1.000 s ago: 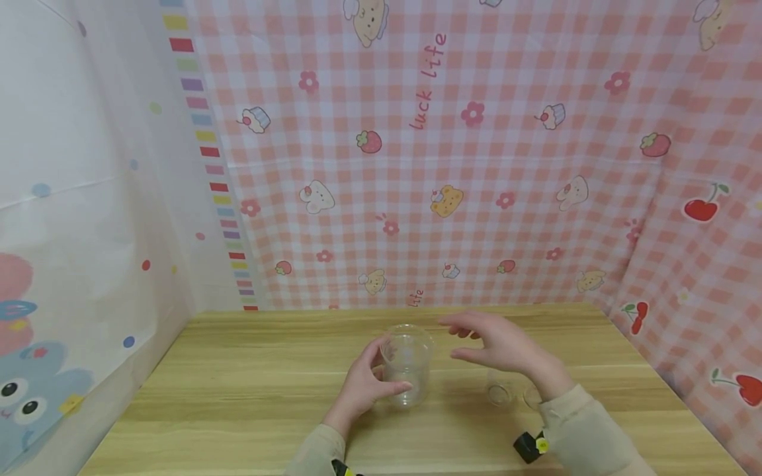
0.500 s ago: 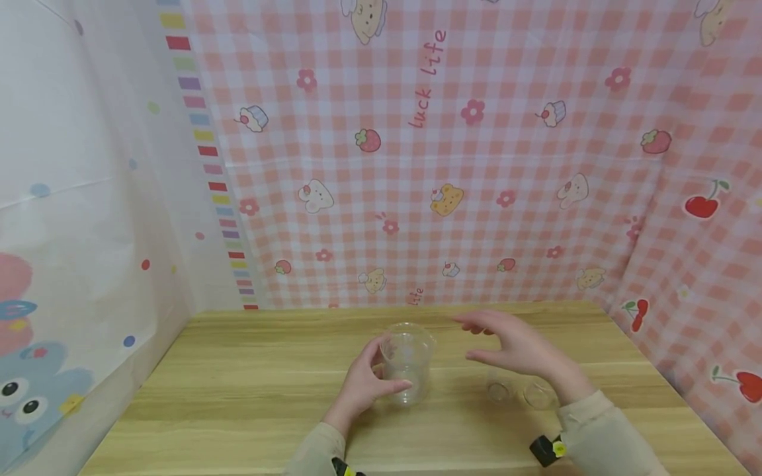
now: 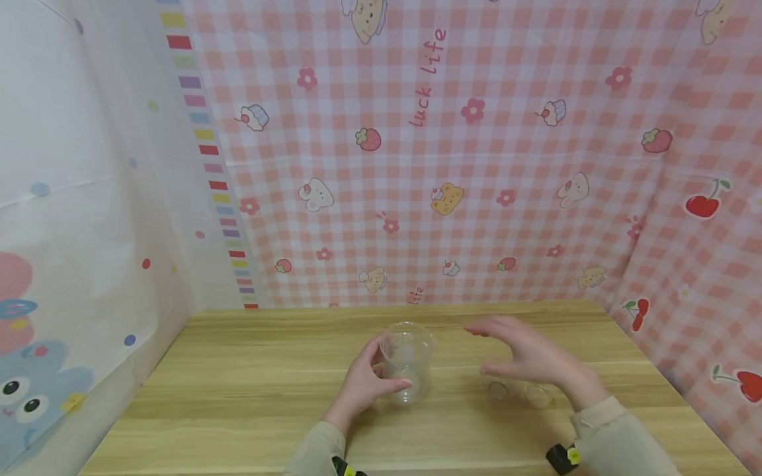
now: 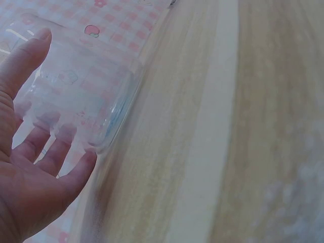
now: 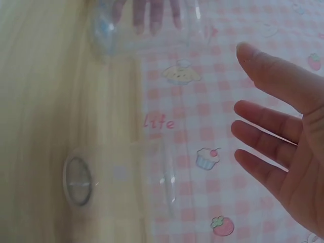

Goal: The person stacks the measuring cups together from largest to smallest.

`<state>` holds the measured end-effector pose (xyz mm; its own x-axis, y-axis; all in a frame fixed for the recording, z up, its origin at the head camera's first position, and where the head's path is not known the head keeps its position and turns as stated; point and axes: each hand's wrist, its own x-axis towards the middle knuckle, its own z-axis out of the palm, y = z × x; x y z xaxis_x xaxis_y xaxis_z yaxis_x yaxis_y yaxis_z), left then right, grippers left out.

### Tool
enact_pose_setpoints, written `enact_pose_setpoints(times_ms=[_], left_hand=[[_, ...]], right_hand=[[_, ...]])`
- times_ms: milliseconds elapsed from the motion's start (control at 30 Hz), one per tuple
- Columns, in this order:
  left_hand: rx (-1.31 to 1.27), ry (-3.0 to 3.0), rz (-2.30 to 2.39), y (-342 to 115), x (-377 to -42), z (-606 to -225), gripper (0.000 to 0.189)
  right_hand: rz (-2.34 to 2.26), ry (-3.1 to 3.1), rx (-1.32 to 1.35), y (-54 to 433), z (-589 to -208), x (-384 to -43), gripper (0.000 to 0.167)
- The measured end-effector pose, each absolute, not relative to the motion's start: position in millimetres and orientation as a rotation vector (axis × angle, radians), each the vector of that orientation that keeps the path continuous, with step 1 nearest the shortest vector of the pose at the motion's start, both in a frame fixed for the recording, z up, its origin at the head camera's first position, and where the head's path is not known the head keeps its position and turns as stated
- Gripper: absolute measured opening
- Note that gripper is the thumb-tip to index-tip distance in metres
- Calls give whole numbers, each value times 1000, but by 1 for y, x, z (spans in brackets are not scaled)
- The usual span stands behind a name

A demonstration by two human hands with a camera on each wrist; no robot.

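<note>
A clear plastic cup [image 3: 417, 360] with a wide rim stands upright near the middle of the wooden table. My left hand [image 3: 364, 385] holds it from the left, thumb across the front and fingers behind; in the left wrist view the fingertips reach the cup wall [image 4: 91, 86]. Whether another cup is nested inside, I cannot tell. To the right, my right hand [image 3: 530, 354] hovers with thumb and fingers spread, holding nothing. Below it stands a smaller clear cup [image 5: 119, 174], partly hidden by the hand in the head view. Beside that is a second clear round container [image 3: 538, 395].
The wooden table [image 3: 250, 377] ends at a pink checked cloth [image 3: 417, 231] behind, with a white printed cloth [image 3: 119, 231] on the left. Black wrist cameras [image 3: 562, 457] sit close above the tabletop.
My right hand has moved right, away from the large cup, and lowered slightly over the smaller clear cups. The left hand and its cup have stayed in place.
</note>
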<state>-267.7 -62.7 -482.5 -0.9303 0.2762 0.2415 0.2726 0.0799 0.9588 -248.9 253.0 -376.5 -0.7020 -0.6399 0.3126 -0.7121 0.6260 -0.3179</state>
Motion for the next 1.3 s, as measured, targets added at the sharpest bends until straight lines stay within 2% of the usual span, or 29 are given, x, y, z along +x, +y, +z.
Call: enact_pose_setpoints(times_ms=[467,1300], left_hand=[[590,2309,2032,-62,-255,-462,88],[592,2292,2049,-63,-247,-452,85]], right_hand=[[586,-2837,1117,266,-387,-244,77],[460,-2976,1166,275,-394,-247,61]])
